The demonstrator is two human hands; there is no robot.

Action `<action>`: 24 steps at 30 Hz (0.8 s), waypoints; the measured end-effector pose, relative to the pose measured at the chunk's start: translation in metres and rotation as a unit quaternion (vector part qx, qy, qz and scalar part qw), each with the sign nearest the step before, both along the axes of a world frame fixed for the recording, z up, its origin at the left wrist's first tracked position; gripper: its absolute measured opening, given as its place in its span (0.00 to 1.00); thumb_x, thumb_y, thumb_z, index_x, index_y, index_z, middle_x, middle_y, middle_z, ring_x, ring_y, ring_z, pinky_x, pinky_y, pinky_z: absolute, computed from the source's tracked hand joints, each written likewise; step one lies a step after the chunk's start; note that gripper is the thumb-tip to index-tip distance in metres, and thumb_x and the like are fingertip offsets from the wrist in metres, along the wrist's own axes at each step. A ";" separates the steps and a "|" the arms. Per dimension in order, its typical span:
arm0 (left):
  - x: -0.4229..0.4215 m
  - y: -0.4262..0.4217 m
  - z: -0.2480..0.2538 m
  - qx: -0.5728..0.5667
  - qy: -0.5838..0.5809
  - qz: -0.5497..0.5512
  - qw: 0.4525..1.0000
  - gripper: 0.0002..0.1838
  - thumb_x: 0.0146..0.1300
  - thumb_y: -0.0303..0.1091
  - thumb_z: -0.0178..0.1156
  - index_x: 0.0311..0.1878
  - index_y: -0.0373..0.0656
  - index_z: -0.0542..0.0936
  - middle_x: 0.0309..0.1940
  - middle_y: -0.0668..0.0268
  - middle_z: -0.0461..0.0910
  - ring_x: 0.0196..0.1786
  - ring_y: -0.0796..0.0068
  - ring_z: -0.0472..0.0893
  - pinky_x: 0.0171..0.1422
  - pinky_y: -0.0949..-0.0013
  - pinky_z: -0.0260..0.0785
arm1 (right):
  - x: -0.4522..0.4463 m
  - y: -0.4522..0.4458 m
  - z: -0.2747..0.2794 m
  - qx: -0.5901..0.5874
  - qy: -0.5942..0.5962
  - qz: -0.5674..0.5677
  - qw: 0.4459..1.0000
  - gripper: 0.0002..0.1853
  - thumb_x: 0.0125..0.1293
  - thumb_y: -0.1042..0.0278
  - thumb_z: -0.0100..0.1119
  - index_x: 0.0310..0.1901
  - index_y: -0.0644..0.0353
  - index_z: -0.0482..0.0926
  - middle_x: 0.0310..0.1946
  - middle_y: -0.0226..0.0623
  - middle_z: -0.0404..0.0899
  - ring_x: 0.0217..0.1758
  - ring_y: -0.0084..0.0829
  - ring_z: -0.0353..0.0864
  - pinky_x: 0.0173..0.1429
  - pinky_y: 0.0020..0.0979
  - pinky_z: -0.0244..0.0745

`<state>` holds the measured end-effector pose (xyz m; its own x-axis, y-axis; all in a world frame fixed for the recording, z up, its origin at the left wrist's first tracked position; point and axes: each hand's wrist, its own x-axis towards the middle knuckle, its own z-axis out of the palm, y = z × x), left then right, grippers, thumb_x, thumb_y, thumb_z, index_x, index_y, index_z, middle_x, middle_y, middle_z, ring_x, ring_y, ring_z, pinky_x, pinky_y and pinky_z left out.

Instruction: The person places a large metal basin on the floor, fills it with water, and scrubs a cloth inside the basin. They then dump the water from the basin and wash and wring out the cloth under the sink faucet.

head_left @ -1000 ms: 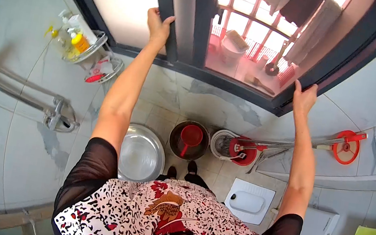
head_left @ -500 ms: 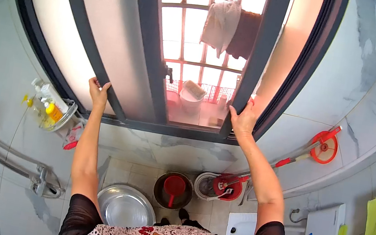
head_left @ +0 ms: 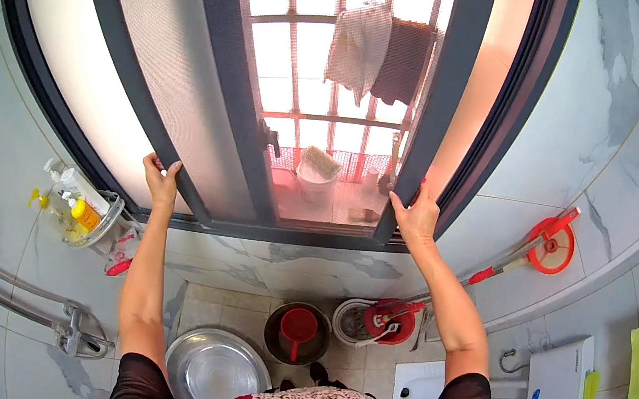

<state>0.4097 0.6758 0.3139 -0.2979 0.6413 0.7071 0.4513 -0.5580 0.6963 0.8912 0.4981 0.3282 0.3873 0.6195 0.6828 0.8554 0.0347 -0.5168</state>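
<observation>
A large sliding window with dark grey frames (head_left: 246, 231) fills the wall in front of me. My left hand (head_left: 162, 182) is closed on the lower part of a dark upright bar (head_left: 120, 52) of the frosted left pane, thumb on its right side. My right hand (head_left: 416, 217) is closed round the right upright (head_left: 445, 94) of the mesh screen panel (head_left: 331, 130), thumb at its left edge and fingers on the far side. A small dark latch (head_left: 269, 137) sits on the middle upright. Both arms are stretched out, well apart.
Bottles (head_left: 85, 213) stand on a corner shelf at left, above a shower tap (head_left: 73, 332). Below are a metal basin (head_left: 215, 368), a red dipper (head_left: 298, 325) in a dark basin and a red bucket (head_left: 399, 331). A plunger (head_left: 552, 247) leans at right. Cloths (head_left: 362, 46) hang outside.
The view has tilted up slightly, so the window and floor things sit a little lower. Both hands keep their grip on the same uprights; the panels show no clear shift.
</observation>
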 end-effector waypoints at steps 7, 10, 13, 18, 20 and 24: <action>-0.040 0.005 0.008 -0.022 0.036 0.051 0.998 0.25 0.45 0.28 0.67 0.45 0.37 0.65 0.33 0.68 0.64 0.36 0.77 0.63 0.44 0.76 0.60 | -0.028 0.018 -0.008 0.007 -0.010 0.044 0.999 0.26 0.43 0.60 0.69 0.37 0.69 0.69 0.27 0.51 0.74 0.30 0.49 0.76 0.34 0.39 0.73; -0.056 0.013 0.002 -0.021 0.044 0.056 0.997 0.26 0.46 0.29 0.68 0.46 0.37 0.66 0.34 0.68 0.64 0.36 0.77 0.63 0.45 0.76 0.60 | -0.036 0.021 -0.012 0.022 -0.029 0.042 0.998 0.26 0.43 0.58 0.69 0.36 0.68 0.69 0.26 0.49 0.73 0.27 0.48 0.76 0.31 0.39 0.72; -0.069 0.020 -0.001 -0.011 0.039 0.058 0.997 0.26 0.46 0.30 0.68 0.46 0.38 0.66 0.34 0.68 0.65 0.36 0.77 0.64 0.44 0.75 0.60 | -0.046 0.022 -0.008 -0.006 -0.047 0.036 0.998 0.26 0.45 0.55 0.68 0.36 0.67 0.69 0.24 0.47 0.73 0.25 0.46 0.76 0.29 0.38 0.72; -0.087 0.021 0.001 -0.067 0.042 0.059 0.995 0.25 0.47 0.30 0.68 0.46 0.38 0.66 0.34 0.68 0.65 0.36 0.78 0.65 0.43 0.76 0.61 | -0.042 0.027 0.008 -0.047 -0.069 0.064 0.994 0.24 0.52 0.47 0.61 0.31 0.64 0.72 0.21 0.46 0.74 0.23 0.45 0.76 0.26 0.38 0.69; -0.087 0.022 0.001 -0.059 0.044 0.050 0.996 0.26 0.47 0.30 0.68 0.48 0.38 0.66 0.37 0.66 0.66 0.39 0.76 0.66 0.45 0.75 0.61 | -0.024 0.035 0.017 0.008 -0.037 0.116 0.993 0.20 0.57 0.48 0.56 0.27 0.61 0.72 0.19 0.45 0.74 0.22 0.44 0.75 0.25 0.38 0.68; -0.080 0.012 -0.006 -0.037 0.084 0.091 0.992 0.32 0.49 0.32 0.66 0.55 0.37 0.63 0.46 0.59 0.66 0.50 0.68 0.67 0.54 0.69 0.61 | 0.028 0.088 0.041 0.097 0.101 0.089 0.986 0.15 0.65 0.56 0.44 0.32 0.61 0.71 0.21 0.50 0.74 0.26 0.52 0.74 0.32 0.43 0.67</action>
